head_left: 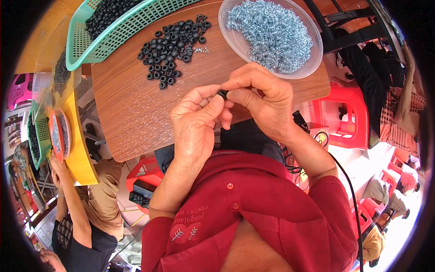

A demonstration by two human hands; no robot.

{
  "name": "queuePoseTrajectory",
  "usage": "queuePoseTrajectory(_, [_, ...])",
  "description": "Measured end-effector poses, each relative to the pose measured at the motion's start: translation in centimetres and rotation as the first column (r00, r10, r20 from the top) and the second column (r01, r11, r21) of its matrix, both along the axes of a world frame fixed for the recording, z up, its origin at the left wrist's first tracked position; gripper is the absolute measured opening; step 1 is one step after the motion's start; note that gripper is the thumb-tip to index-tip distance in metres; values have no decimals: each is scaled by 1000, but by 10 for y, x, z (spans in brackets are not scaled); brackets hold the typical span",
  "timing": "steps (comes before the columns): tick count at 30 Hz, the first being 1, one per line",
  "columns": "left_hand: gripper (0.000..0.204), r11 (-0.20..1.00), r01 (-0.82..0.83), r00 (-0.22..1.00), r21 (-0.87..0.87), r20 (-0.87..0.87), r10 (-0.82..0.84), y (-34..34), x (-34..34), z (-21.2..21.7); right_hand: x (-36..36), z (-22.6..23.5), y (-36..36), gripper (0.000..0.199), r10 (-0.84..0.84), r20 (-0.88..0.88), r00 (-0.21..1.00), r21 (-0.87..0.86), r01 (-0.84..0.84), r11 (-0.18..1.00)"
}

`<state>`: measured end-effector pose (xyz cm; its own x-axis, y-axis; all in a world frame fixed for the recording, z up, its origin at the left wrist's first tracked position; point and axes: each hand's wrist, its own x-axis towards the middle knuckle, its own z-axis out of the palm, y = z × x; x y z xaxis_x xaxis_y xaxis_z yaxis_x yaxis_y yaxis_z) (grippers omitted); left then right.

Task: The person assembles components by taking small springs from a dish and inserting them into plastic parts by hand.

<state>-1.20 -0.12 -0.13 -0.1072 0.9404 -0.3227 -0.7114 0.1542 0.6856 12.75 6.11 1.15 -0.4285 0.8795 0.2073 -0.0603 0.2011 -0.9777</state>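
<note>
Over the near part of the table, my left hand point(195, 120) pinches a small round black plastic piece point(222, 94) between thumb and fingers. Thumb and forefinger of my right hand point(268, 97) close in on the same piece from the right and touch it. Whether a spring sits between those right fingertips is hidden. Beyond my hands lies a loose pile of black plastic pieces point(170, 45), rounded with open hollows. A few small metal springs point(200, 50) rest at the pile's right edge.
A clear round tub point(222, 22) full of springs stands at the far right. At the far left is a green plastic basket point(74, 50) of black pieces. Another person's arms point(74, 199) reach a yellow table point(84, 154) on the left. A red stool point(349, 109) stands right.
</note>
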Motion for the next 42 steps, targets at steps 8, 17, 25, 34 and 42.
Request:
queuePoseTrajectory(8, [21,1000,28,997,-6,-67,-28,2,4,2,1,-11,-4,15,-32,-73,997,-43,29,999])
queuePoseTrajectory(17, [14,999,7,995,-44,-102,-11,6,6,4,6,-14,-16,23,-105,-37,994,43,107,993])
queuePoseTrajectory(25, [11,999,14,1000,-39,15,-14,7,5,0,14,-13,-11,33,-138,98,986,243,110,964])
queuePoseTrajectory(34, [9,997,-81,992,-14,-103,79,13,13,-1,8,-14,6,35,-216,323,922,683,-69,728])
queuePoseTrajectory(42, [18,998,-61,996,-34,-67,58,11,12,3,9,-21,12,31,-279,257,925,771,-22,637])
